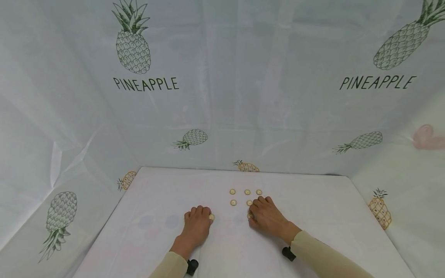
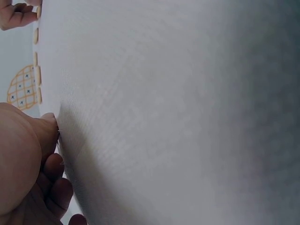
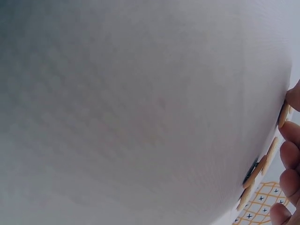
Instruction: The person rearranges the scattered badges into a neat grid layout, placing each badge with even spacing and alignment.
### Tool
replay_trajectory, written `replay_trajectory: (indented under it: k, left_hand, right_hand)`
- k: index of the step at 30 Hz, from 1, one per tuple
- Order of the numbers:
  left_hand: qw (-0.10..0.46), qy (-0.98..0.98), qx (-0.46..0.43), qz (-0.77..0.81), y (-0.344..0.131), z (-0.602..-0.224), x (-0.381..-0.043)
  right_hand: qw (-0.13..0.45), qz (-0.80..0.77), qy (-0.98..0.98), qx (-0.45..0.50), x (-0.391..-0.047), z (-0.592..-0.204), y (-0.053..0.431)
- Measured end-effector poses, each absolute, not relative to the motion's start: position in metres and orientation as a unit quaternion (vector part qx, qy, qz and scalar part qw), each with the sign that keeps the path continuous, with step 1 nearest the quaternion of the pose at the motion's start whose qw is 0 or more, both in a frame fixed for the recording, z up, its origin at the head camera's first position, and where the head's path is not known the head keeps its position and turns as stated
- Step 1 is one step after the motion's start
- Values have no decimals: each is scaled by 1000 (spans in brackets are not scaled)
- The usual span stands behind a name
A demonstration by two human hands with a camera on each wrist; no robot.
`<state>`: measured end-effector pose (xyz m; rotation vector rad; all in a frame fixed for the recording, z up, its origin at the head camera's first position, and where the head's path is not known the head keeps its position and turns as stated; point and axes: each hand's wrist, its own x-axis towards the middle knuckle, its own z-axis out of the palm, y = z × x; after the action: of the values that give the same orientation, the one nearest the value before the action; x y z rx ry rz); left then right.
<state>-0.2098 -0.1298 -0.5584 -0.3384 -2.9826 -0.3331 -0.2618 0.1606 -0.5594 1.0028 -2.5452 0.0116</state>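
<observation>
Low on the white table, my left hand [image 1: 197, 224] has its fingers curled with a small round wooden disc [image 1: 212, 217] at the thumb and fingertips. In the left wrist view the thumb [image 2: 49, 124] hides that disc. My right hand [image 1: 269, 217] pinches another round wooden disc [image 1: 250, 215] between thumb and index finger; the right wrist view shows this disc [image 3: 283, 114] on edge against the tabletop. Just beyond it lies a disc [image 1: 249, 202], partly beside the right fingers, level with one farther left [image 1: 233, 202]. Markings on the discs are too small to read.
A back row of three discs [image 1: 247, 192] lies behind the others on the tabletop [image 1: 167, 185]. Pale cloth [image 1: 222, 96] printed with pineapples hangs behind the table and on both sides. A black wrist camera [image 1: 288, 253] sits beneath the right forearm.
</observation>
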Motion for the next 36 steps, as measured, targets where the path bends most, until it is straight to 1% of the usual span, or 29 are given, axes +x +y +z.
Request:
replay_trajectory:
  k: [11,20,30,36]
  left_hand:
    - [54,-985,-117,-112,-131,-560,-212]
    - [77,-983,-151,-75,-134,-563,-214]
    - [67,-981,-170,-64,-138,-560,-213]
    - [77,-978,-179,-77,-132,-555,-214]
  right_hand:
    - [197,10,-912,361,-261,-559,160]
    - [204,6,-908,366,-262,-559,160]
    - [229,-5,-898,377,-261,-556,159]
    - [216,-5,-902,372,-263,-556,160]
